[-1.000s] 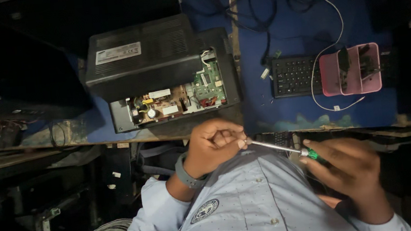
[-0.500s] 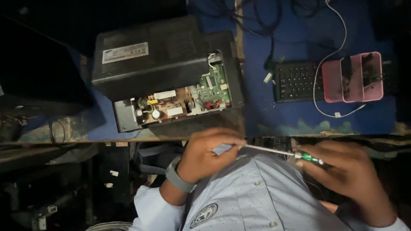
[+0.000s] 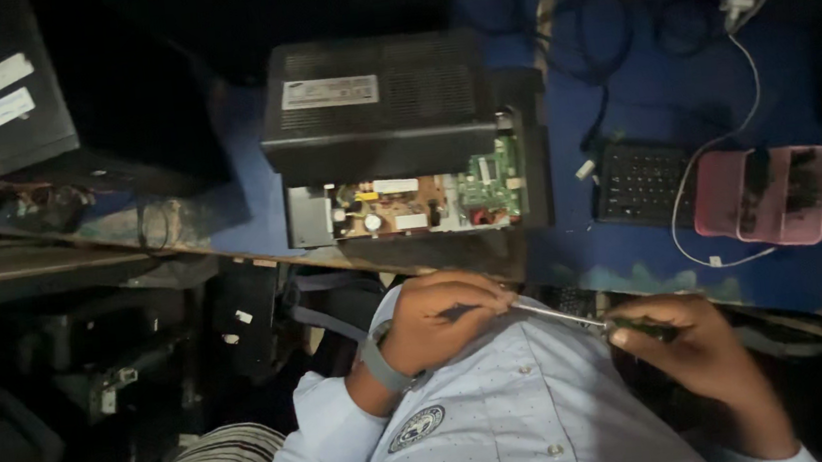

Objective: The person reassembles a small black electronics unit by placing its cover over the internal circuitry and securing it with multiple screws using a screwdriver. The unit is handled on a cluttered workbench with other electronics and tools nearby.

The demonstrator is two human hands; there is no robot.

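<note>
So the screwdriver is sitting between both hands right now, held low over the person's light blue shirt, below the edge of the counter. The right hand is wrapped around the dark green handle, fingers curled closed on it, and the left hand is bunched up around the far end of the metal shaft, fingertips pinched together at the tip, so I can't tell if there's a bit or a screw in there. There's a grey watch band on that left wrist. Just past the hands, on the blue counter, is a black box-shaped device with its near side open, and you can see the circuit boards, a tan one and a green one side by side. Judging from that, the casing is already opened up, but the boards look fully in place and the screwdriver is well apart from them, so the actual work on the insides looks like it's all left to do. To the right there's a small black keypad, then a pink tray with dark bits in it, and a white cable looping between them.
</note>
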